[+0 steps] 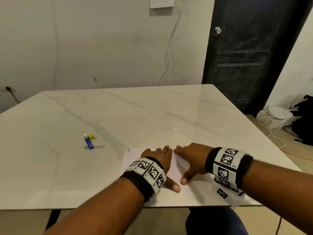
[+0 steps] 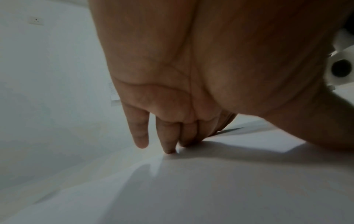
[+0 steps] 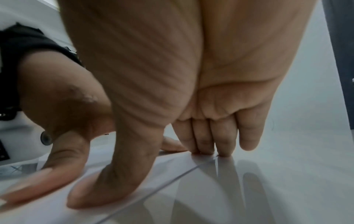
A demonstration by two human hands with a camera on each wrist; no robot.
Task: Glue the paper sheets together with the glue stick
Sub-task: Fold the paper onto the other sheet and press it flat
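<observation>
White paper sheets (image 1: pixel 130 160) lie flat near the table's front edge. My left hand (image 1: pixel 160 160) and right hand (image 1: pixel 193 160) press on them side by side, fingers straight and thumbs spread toward each other. In the left wrist view the left hand's fingertips (image 2: pixel 169 150) touch the paper (image 2: pixel 210 181). The right wrist view has the right hand (image 3: pixel 210 106) pressing along the paper's edge (image 3: pixel 162 174), with the left hand (image 3: pixel 57 106) beside it. The blue glue stick (image 1: pixel 89 141) stands uncapped to the left, apart from both hands. Its yellow cap (image 1: pixel 91 136) sits just behind it.
The marble table (image 1: pixel 152 112) stretches ahead, its front edge just under my wrists. A dark door (image 1: pixel 245 48) stands at the back right. Cables and a dark bag (image 1: pixel 301 119) lie on the floor to the right. A wall socket (image 1: pixel 8 89) is at far left.
</observation>
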